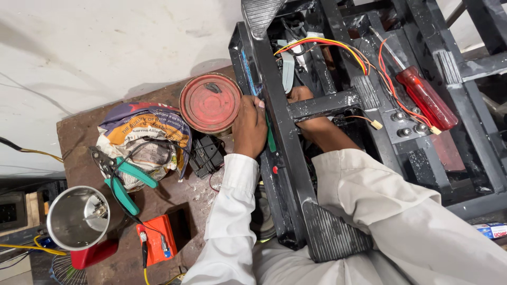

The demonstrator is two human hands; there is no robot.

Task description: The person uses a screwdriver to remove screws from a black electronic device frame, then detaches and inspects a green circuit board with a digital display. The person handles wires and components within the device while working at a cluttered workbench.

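The left hand (pixel 250 125) is pressed flat against the outer side of the black frame (pixel 288 132), fingers curled over its edge, just beside a green strip (pixel 270 138). The right hand (pixel 301 95) is reached inside the frame, under a crossbar (pixel 327 103); its fingers are hidden, so whether anything is gripped cannot be told. Both arms are covered by white sleeves (pixel 232 211). Red, yellow and orange wires (pixel 338 47) are seen running across the frame's upper part, and a red-handled screwdriver (pixel 425 97) is laid on the frame to the right. Just left of the left hand, a round red tin (pixel 210 103) is stood on the brown table (pixel 79 142). Further left, green-handled pliers (pixel 124 179) are rested on a crumpled bag (pixel 145 132). A steel cup (pixel 78 217) and an orange box (pixel 158 238) are placed near the table's front edge.
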